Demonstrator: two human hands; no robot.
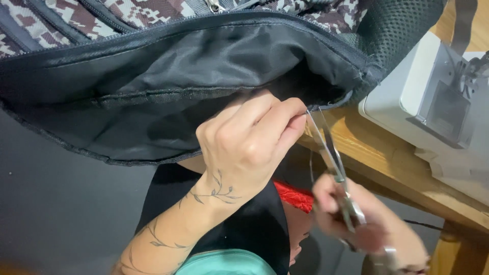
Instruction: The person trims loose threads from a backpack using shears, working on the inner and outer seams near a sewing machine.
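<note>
A camouflage backpack (pixel 127 15) with a black lining (pixel 193 61) hangs open across the top of the view. My left hand (pixel 249 142) pinches the lining's edge near its right corner, where a thin thread sticks out. My right hand (pixel 372 229), blurred, grips metal scissors (pixel 331 158). The open blades point up at the thread right beside my left fingertips.
A white sewing machine (pixel 428 97) stands on a wooden table (pixel 387 168) at the right. Below my hands lie black cloth (pixel 254 229), a strip of red fabric (pixel 295 196) and teal cloth (pixel 229 262). A dark grey floor (pixel 66 203) fills the left.
</note>
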